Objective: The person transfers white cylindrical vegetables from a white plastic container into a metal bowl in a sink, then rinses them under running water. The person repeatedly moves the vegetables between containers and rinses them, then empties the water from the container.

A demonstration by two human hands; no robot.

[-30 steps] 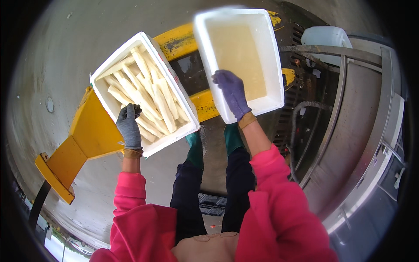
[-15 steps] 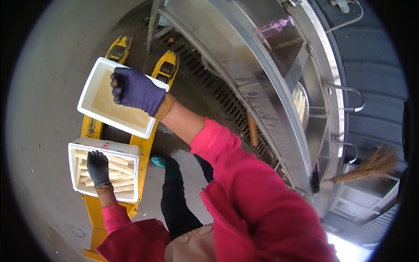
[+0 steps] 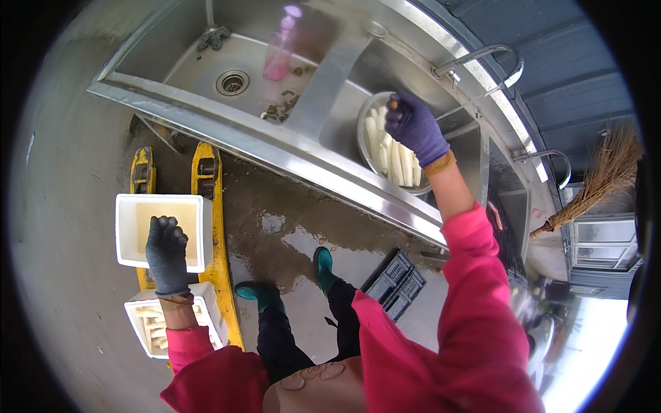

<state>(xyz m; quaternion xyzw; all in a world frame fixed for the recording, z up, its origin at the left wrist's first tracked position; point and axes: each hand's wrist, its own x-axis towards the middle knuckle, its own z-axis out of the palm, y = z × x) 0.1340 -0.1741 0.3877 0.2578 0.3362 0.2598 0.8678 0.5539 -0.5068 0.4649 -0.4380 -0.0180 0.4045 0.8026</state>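
Note:
My right hand (image 3: 416, 129), in a purple glove, is a closed fist above the right sink basin. A small orange-brown spot shows at its fingers, too small to name. Beneath it, a round metal bowl (image 3: 363, 131) holds several long, pale peeled roots (image 3: 397, 160). My left hand (image 3: 167, 256), in a dark grey glove, is curled closed over the near side of a white foam box (image 3: 124, 237) with cloudy yellowish liquid inside. Its palm is hidden. Nearer to me, a second white foam box (image 3: 215, 316) contains more pale roots (image 3: 153, 322), partly covered by my left arm.
A steel double sink (image 3: 289, 155) spans the far side, with taps (image 3: 482, 58). In its left basin are a pink pump bottle (image 3: 279, 51) and a drain (image 3: 233, 82). Yellow pallet-truck forks (image 3: 219, 261) carry the boxes. A grey crate (image 3: 394, 286) lies on wet floor. A broom (image 3: 592, 193) leans right.
My view has turned toward the sink. My right hand has moved from above the liquid-filled box to above the bowl. My left hand has gone from the root box to the liquid-filled box.

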